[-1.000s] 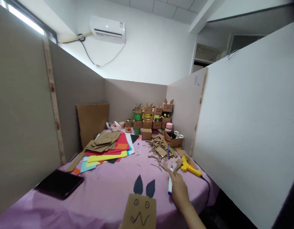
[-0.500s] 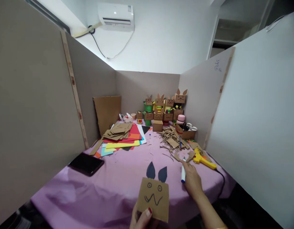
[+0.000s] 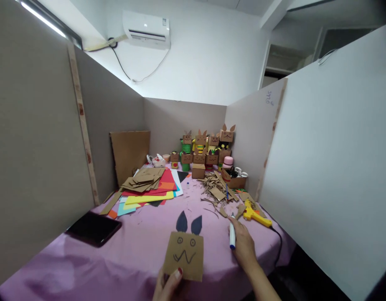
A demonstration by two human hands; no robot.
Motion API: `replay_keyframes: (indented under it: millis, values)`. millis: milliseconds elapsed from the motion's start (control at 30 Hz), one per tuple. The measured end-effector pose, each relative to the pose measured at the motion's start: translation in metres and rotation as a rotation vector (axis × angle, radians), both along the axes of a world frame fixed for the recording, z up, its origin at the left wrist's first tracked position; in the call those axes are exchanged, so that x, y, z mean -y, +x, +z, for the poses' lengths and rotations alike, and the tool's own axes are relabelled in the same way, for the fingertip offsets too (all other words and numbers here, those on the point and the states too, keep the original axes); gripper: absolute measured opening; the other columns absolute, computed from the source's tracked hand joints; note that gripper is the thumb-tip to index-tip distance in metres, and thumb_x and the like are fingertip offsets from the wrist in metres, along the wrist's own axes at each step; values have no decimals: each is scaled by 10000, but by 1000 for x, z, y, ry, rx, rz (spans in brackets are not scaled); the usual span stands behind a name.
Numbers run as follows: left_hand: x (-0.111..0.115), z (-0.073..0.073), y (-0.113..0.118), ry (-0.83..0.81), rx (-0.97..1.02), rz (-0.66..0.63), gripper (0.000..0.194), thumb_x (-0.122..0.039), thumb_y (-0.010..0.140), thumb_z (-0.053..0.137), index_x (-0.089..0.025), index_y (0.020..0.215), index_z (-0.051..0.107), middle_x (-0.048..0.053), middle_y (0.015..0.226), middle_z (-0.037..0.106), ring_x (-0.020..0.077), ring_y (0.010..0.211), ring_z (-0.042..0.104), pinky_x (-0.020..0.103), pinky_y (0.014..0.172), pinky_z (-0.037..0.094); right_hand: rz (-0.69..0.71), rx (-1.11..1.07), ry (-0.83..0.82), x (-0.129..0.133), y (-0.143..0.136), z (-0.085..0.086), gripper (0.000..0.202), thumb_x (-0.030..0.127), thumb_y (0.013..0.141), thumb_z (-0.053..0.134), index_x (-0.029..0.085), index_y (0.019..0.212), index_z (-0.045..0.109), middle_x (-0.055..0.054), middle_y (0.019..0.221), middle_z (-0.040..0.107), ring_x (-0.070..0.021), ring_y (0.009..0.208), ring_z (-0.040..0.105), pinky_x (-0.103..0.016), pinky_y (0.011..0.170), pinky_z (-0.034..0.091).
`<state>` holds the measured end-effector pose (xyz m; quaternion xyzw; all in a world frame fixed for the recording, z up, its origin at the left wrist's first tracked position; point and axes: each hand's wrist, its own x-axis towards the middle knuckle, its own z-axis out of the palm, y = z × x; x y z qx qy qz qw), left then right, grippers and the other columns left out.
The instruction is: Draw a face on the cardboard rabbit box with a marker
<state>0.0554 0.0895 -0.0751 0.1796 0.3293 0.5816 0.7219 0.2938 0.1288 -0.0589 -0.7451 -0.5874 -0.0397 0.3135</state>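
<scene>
My left hand (image 3: 169, 286) grips the lower edge of a cardboard square (image 3: 184, 255) with a drawn face and two dark blue ears, held upright above the near table edge. My right hand (image 3: 243, 244) rests on the purple cloth, touching a white marker with a blue cap (image 3: 232, 235) that lies beside it; whether the fingers hold the marker is unclear. A yellow glue gun (image 3: 255, 213) lies just beyond the right hand.
Cardboard scraps (image 3: 216, 190) sit mid-right. A stack of coloured paper with cardboard pieces (image 3: 147, 188) lies at left, with a black tablet (image 3: 94, 228) nearer. Cardboard box figures (image 3: 205, 148) stand at the back. Partition walls (image 3: 331, 167) close in three sides.
The view shifted about. My left hand has come into view at the bottom of the cardboard face. The right hand stays by the marker.
</scene>
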Motion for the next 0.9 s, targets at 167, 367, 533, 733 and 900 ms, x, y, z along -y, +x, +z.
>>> replay_keyframes:
  millis: [167,367,533,733,900]
  values:
    - [-48,31,4,264,-161,-96,761,-327,631,774,-189,1279,400,125,1229,609,357,1295,439,431,1037,400,22,-32,15,-1,1,-4,476,31,865,314,117,1285,523,-133,1140,657,-250,1050,607,-320,858,465]
    - [-76,44,17,332,-179,-256,611,-182,622,717,-162,1174,456,141,1177,645,329,1155,578,435,990,433,47,-58,53,-4,4,-10,427,98,905,313,53,1272,527,-169,1206,636,-262,1112,591,-352,934,449]
    - [-84,42,11,371,-272,-313,734,-123,575,757,-184,1207,389,165,1232,602,325,1156,565,427,982,421,56,-77,85,-5,6,-12,428,144,918,292,45,1255,539,-185,1197,640,-276,1107,596,-385,933,457]
    - [-89,41,-4,450,-434,-319,806,-92,454,813,-167,1162,435,151,1179,578,360,1201,505,450,1018,366,82,-134,137,-2,6,-13,436,196,922,280,65,1232,557,-189,1181,645,-288,1088,606,-409,915,469]
    - [-87,42,-7,489,-522,-339,751,-42,463,790,-163,1118,443,188,1214,553,373,1193,517,464,981,408,65,-227,214,-1,4,-11,426,279,917,323,93,1208,571,-172,1161,661,-281,1078,613,-412,930,464]
